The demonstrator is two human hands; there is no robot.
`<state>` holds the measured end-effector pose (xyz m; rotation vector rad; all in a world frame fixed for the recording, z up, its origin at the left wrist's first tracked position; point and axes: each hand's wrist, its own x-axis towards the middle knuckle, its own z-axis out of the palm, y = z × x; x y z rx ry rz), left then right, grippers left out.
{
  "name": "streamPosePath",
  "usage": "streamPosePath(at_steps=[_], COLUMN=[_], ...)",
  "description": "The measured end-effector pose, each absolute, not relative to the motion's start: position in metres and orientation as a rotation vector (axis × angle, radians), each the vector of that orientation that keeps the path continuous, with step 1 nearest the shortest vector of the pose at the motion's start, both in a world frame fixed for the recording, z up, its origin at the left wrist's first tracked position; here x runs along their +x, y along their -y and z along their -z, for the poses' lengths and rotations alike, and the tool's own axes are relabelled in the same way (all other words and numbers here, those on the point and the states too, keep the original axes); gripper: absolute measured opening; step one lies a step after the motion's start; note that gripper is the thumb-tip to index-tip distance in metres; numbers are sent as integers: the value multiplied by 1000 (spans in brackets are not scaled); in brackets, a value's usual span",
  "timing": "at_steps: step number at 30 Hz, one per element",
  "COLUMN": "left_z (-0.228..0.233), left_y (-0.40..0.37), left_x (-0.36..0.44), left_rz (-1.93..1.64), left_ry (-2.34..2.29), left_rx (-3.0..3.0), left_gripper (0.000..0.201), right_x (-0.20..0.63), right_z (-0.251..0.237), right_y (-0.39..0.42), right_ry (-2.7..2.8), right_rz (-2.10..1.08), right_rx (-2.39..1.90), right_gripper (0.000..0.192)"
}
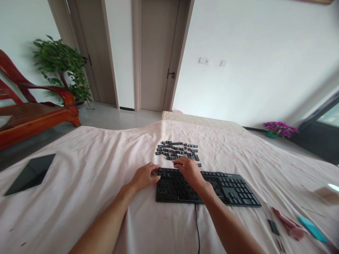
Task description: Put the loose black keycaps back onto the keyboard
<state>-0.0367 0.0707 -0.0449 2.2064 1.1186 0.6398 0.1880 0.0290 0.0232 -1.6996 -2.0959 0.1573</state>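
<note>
A black keyboard [231, 194] lies on the pink cloth, cable toward me. Its left and middle part is stripped of most keycaps, while the number pad on the right keeps its caps. My left hand [146, 175] grips the keyboard's left edge near the far corner, thumb and fingers curled against it. Over the far edge reaches my right hand [188, 170], fingers pinched together; whether a keycap is between the fingertips is too small to tell. Just beyond those fingertips several loose black keycaps [174, 152] lie in rough rows, a long space bar cap [177, 143] among them.
A dark tablet [31, 173] lies at left. At right are a black-handled tool with thin metal prongs [273, 227], a pink rag [291, 223] and a blue flat piece [314, 229]. Beyond the bed-like surface stand a wooden chair [39, 113] and a leafy plant [62, 67].
</note>
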Motion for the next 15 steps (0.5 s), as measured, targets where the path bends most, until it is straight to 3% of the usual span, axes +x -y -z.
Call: streamPosePath(at_steps=[15], left_z=[46], left_y=[-71], left_x=[-38], left_rz=[-657], left_ry=[-1098], left_rx=[2215], left_gripper=[45], right_x=[168], right_z=[2], right_y=[7], right_ry=[2140], right_rz=[19], right_rx=[-1918], right_gripper=[18])
